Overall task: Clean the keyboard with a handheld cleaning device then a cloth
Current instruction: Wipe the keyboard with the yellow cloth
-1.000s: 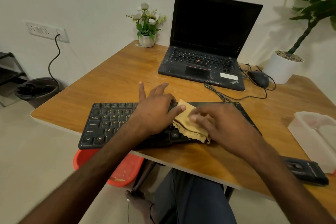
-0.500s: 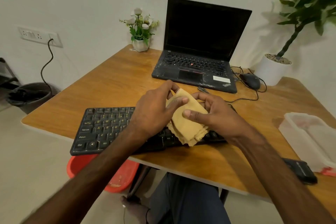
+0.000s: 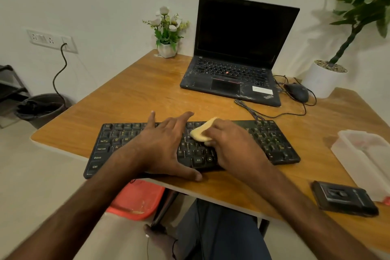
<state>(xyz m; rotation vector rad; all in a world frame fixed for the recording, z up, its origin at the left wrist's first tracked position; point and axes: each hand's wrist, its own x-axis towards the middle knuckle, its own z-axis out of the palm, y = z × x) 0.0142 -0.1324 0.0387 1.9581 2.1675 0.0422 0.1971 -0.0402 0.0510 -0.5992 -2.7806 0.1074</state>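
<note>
A black keyboard (image 3: 272,143) lies along the near edge of the wooden table (image 3: 135,95). My left hand (image 3: 162,145) rests flat on its left-middle keys, fingers spread and thumb at the front edge. My right hand (image 3: 234,145) grips a folded yellow cloth (image 3: 200,133) and presses it onto the upper middle keys. The cloth's right part is hidden under my fingers. A black handheld device (image 3: 344,200) lies on the table at the near right.
An open black laptop (image 3: 238,53) stands at the back, with a black mouse (image 3: 296,92) and its cable to the right. A small flower pot (image 3: 167,29), a large white plant pot (image 3: 322,80), a clear plastic box (image 3: 367,154) and a red bin (image 3: 137,198) below are nearby.
Both hands held the cloth lifted above the keyboard half a second ago. Now my left hand has let go and lies flat on the keys; my right hand has pressed the bunched cloth down.
</note>
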